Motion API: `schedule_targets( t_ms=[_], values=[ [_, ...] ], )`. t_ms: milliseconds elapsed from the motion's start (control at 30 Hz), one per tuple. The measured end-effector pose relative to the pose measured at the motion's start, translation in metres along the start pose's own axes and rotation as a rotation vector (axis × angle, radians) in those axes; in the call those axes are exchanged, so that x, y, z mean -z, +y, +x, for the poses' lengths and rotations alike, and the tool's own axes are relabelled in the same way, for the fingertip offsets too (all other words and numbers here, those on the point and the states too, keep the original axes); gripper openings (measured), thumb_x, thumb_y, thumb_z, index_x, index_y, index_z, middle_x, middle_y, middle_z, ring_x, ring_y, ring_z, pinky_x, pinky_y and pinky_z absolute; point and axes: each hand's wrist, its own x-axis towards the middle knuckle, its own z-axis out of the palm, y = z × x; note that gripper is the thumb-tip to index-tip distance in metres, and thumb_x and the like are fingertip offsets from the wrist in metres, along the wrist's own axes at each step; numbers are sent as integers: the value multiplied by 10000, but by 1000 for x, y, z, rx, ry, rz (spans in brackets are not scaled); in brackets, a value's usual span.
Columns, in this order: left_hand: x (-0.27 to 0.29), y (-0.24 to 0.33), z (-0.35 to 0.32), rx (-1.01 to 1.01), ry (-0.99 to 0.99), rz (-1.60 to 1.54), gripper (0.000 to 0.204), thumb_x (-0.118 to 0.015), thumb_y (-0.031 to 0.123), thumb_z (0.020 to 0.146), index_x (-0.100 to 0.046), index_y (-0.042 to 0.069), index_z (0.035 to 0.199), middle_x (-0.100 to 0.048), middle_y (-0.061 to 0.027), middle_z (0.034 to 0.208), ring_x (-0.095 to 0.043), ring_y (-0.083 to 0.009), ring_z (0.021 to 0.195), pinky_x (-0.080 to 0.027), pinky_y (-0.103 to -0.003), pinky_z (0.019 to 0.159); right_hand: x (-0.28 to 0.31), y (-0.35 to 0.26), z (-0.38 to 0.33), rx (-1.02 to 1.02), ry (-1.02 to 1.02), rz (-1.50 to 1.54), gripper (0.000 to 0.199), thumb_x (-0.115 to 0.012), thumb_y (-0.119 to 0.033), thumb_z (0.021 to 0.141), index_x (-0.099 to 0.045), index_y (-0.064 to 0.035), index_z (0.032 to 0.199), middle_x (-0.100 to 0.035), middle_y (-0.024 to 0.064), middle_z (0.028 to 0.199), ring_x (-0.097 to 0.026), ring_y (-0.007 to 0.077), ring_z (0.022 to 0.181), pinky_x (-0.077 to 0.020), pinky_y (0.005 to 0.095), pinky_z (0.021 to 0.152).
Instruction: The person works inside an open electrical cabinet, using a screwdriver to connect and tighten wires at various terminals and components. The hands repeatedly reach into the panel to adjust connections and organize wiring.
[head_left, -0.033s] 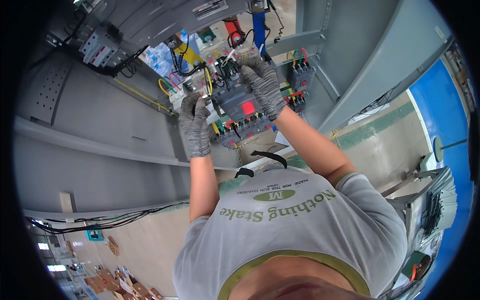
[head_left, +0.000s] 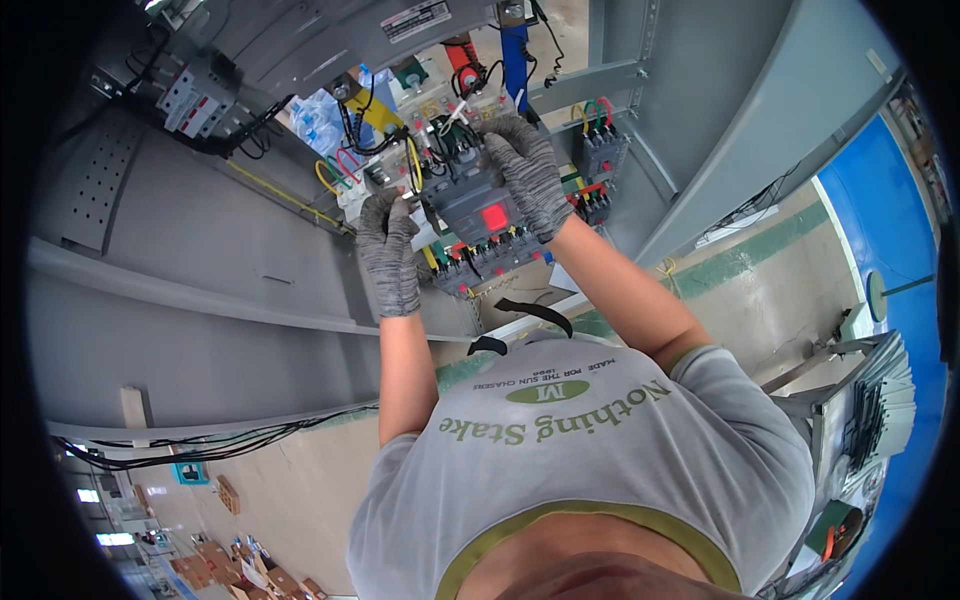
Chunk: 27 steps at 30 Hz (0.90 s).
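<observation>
Both my hands wear grey knit gloves and reach into a metal cabinet. A large dark-grey circuit breaker (head_left: 468,205) with a red square button (head_left: 495,217) is between them. My left hand (head_left: 388,240) is at the breaker's left side, fingers bent and pressed together near a white block with wires; whatever is in them is too small to name. My right hand (head_left: 530,175) lies over the breaker's upper right corner, its fingers curled toward the wired terminals and their tips partly hidden.
Yellow (head_left: 378,110), red and blue busbars (head_left: 516,60) come down behind the breaker. A row of small breakers (head_left: 490,262) runs below it, and another breaker (head_left: 603,155) stands to the right. Grey cabinet panels (head_left: 200,290) enclose the left; an upright frame (head_left: 740,140) stands right.
</observation>
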Motion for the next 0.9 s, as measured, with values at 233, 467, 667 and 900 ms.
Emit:
schedule_targets(
  t_ms=[233,467,667,900],
  values=[
    [-14,12,-3,15,3,23,134,-560,63,866,-591,10,985,-559,-14,725,-428,-41,561,-350,-185,524,16,-12,8,133,178,-27,189,-498,-105,915,-560,-28,1077,-581,17,707,-503,51,581,-406,192,513],
    [-19,12,-5,3,-29,34,130,-550,51,865,-591,16,984,-562,-14,728,-435,-40,568,-359,-184,536,25,-26,35,196,85,-226,237,-577,-174,880,-597,-24,1062,-574,8,699,-505,60,587,-415,215,522],
    [-18,10,-9,42,-42,52,124,-543,66,877,-588,25,985,-561,-9,747,-447,-39,597,-369,-184,551,40,-21,70,234,65,-383,215,-605,-228,860,-657,-28,917,-557,4,638,-489,78,544,-421,232,521],
    [-14,4,-16,59,-20,19,123,-552,81,881,-587,25,985,-561,-9,760,-452,-38,611,-371,-180,556,43,-31,72,50,-25,-277,221,-567,-229,888,-651,-37,957,-526,-7,596,-456,66,519,-376,217,497]
  ],
)
